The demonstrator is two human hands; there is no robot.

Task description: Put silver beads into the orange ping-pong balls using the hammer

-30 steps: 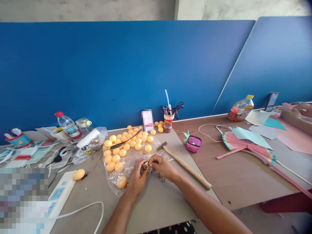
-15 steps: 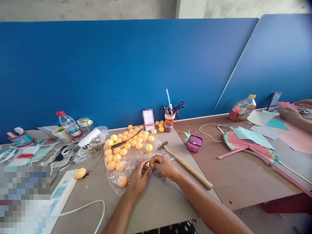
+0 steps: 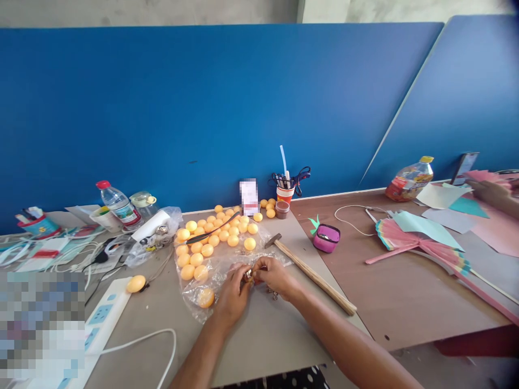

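Note:
My left hand (image 3: 232,292) and my right hand (image 3: 274,277) meet over the grey table, fingers pinched together around a small shiny metal piece (image 3: 248,276). Both hands rest on a clear plastic bag (image 3: 203,281) that holds several orange balls (image 3: 211,237). One orange ball (image 3: 206,297) lies just left of my left hand. More small metal bits (image 3: 273,294) lie below my right hand. A wooden-handled hammer (image 3: 312,278) lies to the right of my right hand.
A white power strip (image 3: 97,324) with cable and a loose orange ball (image 3: 135,283) lie at the left. A water bottle (image 3: 117,205), a pen cup with scissors (image 3: 286,190), a pink pouch (image 3: 326,237) and a paper fan (image 3: 421,246) are around. Another person's hand (image 3: 492,192) works at far right.
My hands have stayed together on the small metal piece, with slight finger shifts. The view has drifted a little; the other person's hand has moved further right.

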